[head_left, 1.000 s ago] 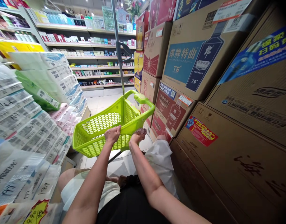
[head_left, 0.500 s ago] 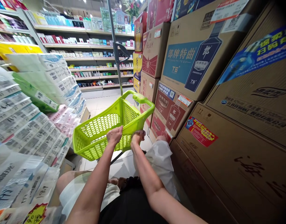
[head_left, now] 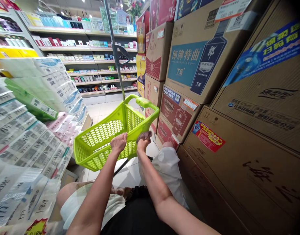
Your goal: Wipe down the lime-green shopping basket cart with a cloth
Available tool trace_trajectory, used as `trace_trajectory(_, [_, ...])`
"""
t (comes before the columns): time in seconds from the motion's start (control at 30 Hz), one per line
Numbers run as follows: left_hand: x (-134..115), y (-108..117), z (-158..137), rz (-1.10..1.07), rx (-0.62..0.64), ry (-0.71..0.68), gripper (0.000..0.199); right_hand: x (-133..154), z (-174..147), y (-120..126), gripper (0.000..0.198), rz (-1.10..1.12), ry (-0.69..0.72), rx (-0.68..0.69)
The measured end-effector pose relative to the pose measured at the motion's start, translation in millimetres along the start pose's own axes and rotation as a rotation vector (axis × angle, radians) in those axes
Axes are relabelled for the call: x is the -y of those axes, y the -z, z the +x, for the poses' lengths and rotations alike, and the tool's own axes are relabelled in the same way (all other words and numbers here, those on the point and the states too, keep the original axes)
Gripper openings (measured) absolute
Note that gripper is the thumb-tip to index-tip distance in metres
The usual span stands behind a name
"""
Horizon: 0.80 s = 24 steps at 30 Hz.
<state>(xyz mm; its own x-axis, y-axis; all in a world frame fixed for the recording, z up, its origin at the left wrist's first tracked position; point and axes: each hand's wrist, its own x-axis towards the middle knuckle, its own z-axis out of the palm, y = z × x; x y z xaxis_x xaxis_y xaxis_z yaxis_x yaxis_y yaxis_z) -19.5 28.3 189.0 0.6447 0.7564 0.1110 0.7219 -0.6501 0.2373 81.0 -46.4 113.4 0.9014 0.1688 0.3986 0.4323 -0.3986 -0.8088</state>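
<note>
Grey-brown crumpled cloth point(head_left: 145, 134) sat bunched in closed fingers of right hand point(head_left: 143, 144), at near side of lime-green perforated plastic shopping basket point(head_left: 132, 134); left hand point(head_left: 118, 143) curled over basket's near rim. Basket stood before knees point(head_left: 168, 145), between white plastic-wrapped paper packs point(head_left: 63, 86) and stacked brown cardboard cartons point(head_left: 228, 163); thin grey pole point(head_left: 111, 29) rose beyond.

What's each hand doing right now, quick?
Left hand: closed on the green basket's rim.
Right hand: closed, holding a brownish cloth.
</note>
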Motion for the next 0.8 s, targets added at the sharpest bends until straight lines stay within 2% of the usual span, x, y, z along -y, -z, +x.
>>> trace_trajectory(0.07, [12.4, 5.9, -0.5, -0.014, 0.034, -0.007, 0.056, 10.7, 27.0, 17.3, 0.062, 0.055, -0.095, -0.140])
trace_trajectory(0.13, [29.0, 10.8, -1.6, -0.009, 0.010, 0.077, 0.056, 22.0, 53.0, 36.6, 0.061, 0.089, -0.035, -0.187])
trace_trajectory(0.2, [44.1, 12.9, -2.8, 0.033, -0.007, 0.205, 0.061, 32.5, 66.0, 49.7, 0.054, 0.043, 0.131, -0.085])
trace_trajectory(0.27, [52.7, 12.6, -3.5, 0.090, 0.036, 0.291, 0.069, 42.1, 58.8, 50.8, 0.047, -0.036, 0.255, 0.048])
trace_trajectory(0.4, [51.4, 11.1, -4.7, 0.116, 0.091, 0.339, 0.072, 53.4, 14.6, 30.0, 0.044, -0.117, 0.507, 0.315])
trace_trajectory(0.47, [49.3, 11.2, -6.4, 0.111, 0.071, 0.328, 0.071, 51.1, 12.2, 26.4, 0.044, -0.135, 0.623, 0.417])
trace_trajectory(0.53, [48.4, 10.4, -8.6, 0.118, 0.043, 0.312, 0.071, 44.4, 33.6, 33.3, 0.044, -0.167, 0.609, 0.416])
trace_trajectory(0.6, [46.2, 7.8, -10.2, 0.114, 0.033, 0.304, 0.070, 38.4, 64.7, 43.9, 0.041, -0.210, 0.483, 0.311])
trace_trajectory(0.67, [39.9, 3.4, -10.7, 0.095, 0.034, 0.309, 0.070, 37.4, 83.5, 48.0, 0.040, -0.231, 0.418, 0.220])
trace_trajectory(0.73, [29.4, -1.6, -10.6, 0.066, 0.028, 0.311, 0.070, 40.6, 78.0, 41.5, 0.043, -0.233, 0.419, 0.223])
trace_trajectory(0.8, [18.8, -5.2, -11.2, 0.046, 0.007, 0.305, 0.069, 43.4, 57.3, 30.0, 0.046, -0.214, 0.502, 0.318])
